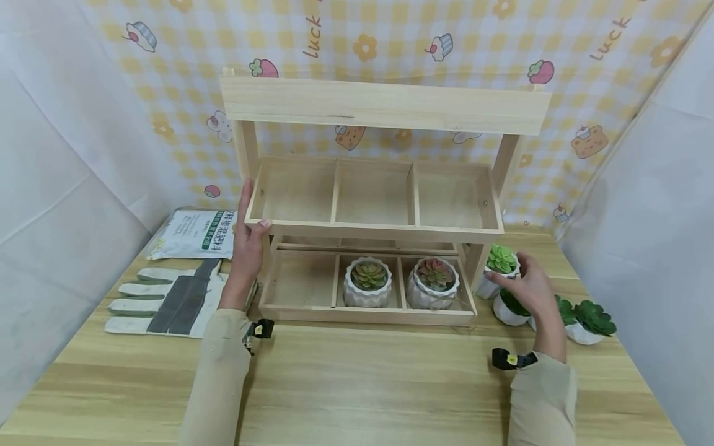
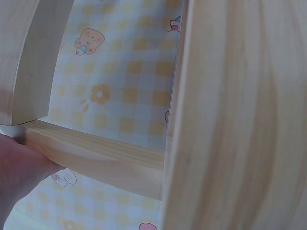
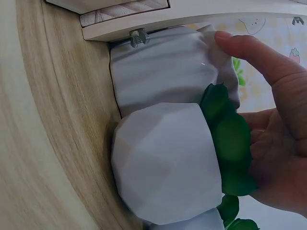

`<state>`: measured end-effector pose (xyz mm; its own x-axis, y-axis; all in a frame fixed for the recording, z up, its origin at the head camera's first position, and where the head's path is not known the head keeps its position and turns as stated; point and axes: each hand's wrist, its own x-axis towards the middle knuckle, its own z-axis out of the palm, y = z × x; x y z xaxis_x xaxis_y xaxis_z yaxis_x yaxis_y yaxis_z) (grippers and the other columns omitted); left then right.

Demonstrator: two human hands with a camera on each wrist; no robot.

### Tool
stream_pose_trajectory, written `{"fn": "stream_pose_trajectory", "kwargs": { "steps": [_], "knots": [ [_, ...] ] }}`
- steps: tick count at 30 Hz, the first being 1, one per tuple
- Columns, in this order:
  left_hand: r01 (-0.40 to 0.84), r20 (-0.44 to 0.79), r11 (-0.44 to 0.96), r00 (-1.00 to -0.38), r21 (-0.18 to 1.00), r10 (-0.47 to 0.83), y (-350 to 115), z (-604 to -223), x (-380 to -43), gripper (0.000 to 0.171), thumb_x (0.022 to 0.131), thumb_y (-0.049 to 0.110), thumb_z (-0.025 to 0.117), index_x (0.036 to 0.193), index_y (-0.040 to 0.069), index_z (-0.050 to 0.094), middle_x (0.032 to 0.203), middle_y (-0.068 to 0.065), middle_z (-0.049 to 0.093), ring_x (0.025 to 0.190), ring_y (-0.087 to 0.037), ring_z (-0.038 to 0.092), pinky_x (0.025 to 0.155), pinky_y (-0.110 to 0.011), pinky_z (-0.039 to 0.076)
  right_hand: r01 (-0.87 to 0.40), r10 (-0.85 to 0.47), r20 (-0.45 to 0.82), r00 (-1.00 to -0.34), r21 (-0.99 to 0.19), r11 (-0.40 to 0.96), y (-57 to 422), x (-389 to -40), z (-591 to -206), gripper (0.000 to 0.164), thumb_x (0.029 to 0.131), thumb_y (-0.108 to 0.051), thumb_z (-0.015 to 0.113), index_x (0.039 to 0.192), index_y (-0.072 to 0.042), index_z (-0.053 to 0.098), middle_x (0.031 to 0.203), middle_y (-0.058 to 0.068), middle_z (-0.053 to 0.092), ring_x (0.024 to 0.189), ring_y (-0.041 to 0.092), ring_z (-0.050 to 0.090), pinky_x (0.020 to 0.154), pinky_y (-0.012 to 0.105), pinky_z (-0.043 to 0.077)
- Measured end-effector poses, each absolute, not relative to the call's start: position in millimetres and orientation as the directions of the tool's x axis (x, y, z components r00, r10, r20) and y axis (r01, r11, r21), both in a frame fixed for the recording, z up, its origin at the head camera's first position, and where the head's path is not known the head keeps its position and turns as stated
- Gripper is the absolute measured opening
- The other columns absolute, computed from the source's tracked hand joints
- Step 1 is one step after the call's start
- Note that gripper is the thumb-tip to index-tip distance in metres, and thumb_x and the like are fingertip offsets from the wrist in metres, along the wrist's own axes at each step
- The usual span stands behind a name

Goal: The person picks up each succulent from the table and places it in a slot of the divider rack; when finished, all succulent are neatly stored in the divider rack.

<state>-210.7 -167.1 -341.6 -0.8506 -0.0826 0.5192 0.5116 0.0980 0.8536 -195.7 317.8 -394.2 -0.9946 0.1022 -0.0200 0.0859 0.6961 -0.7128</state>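
Note:
A pale wooden plant shelf (image 1: 385,105) stands on the table, with a divided upper tray (image 1: 376,230) and a divided lower tray (image 1: 301,313). My left hand (image 1: 245,257) holds the left end of the upper tray, thumb at its front corner and a finger along its side. At the right end of the shelf, my right hand (image 1: 534,288) grips the rim of a white ribbed pot (image 3: 163,72) with a bright green succulent (image 1: 502,257). The lower tray carries a green potted succulent (image 1: 368,282) in its middle compartment and a reddish potted succulent (image 1: 435,284) in its right one.
Beside my right hand stand several more white pots, among them a faceted pot (image 3: 168,163) and a dark green succulent (image 1: 594,319). A work glove (image 1: 178,303) and a printed white bag (image 1: 195,235) lie left of the shelf. A checked cloth (image 1: 390,37) hangs behind.

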Motion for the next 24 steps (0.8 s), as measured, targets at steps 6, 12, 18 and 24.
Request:
{"fn": "stream_pose_trajectory", "kwargs": {
  "steps": [6, 12, 18, 24],
  "knots": [
    [0.509, 0.518, 0.113, -0.851, 0.853, -0.084, -167.3, -342.2, -211.8, 0.073, 0.084, 0.010, 0.043, 0.151, 0.016, 0.013, 0.153, -0.001, 0.016, 0.134, -0.027, 0.025, 0.103, -0.046, 0.026, 0.100, 0.109, -0.027, -0.994, -0.654, 0.750, 316.0, -197.7, -396.0, 0.105, 0.079, -0.048, 0.068, 0.143, 0.013, 0.010, 0.139, 0.040, 0.022, 0.123, 0.054, 0.028, 0.093, 0.063, 0.029],
    [0.507, 0.519, 0.128, -0.850, 0.852, -0.087, -167.3, -342.5, -212.1, 0.073, 0.084, 0.009, 0.042, 0.151, 0.015, 0.012, 0.153, -0.003, 0.016, 0.134, -0.028, 0.025, 0.102, -0.045, 0.026, 0.113, 0.133, -0.014, -0.991, -0.624, 0.773, 315.0, -197.9, -398.0, 0.104, 0.078, -0.050, 0.067, 0.142, 0.012, 0.014, 0.136, 0.040, 0.028, 0.119, 0.054, 0.033, 0.090, 0.062, 0.032],
    [0.504, 0.515, 0.119, -0.853, 0.855, -0.087, -166.8, -342.8, -212.0, 0.073, 0.084, 0.010, 0.042, 0.151, 0.016, 0.012, 0.153, -0.002, 0.016, 0.134, -0.028, 0.025, 0.102, -0.044, 0.027, 0.105, 0.151, 0.023, -0.988, -0.612, 0.784, 315.2, -197.3, -398.0, 0.098, 0.078, -0.050, 0.067, 0.139, 0.013, 0.023, 0.130, 0.039, 0.036, 0.114, 0.052, 0.039, 0.087, 0.060, 0.036],
    [0.512, 0.522, 0.113, -0.848, 0.851, -0.088, -167.3, -342.9, -212.4, 0.073, 0.084, 0.009, 0.042, 0.151, 0.014, 0.012, 0.153, -0.003, 0.016, 0.134, -0.027, 0.025, 0.102, -0.042, 0.027, 0.123, 0.178, 0.024, -0.984, -0.636, 0.762, 313.9, -198.8, -398.2, 0.097, 0.076, -0.048, 0.070, 0.137, 0.013, 0.027, 0.130, 0.038, 0.037, 0.113, 0.049, 0.041, 0.087, 0.058, 0.037]
  ]
}}
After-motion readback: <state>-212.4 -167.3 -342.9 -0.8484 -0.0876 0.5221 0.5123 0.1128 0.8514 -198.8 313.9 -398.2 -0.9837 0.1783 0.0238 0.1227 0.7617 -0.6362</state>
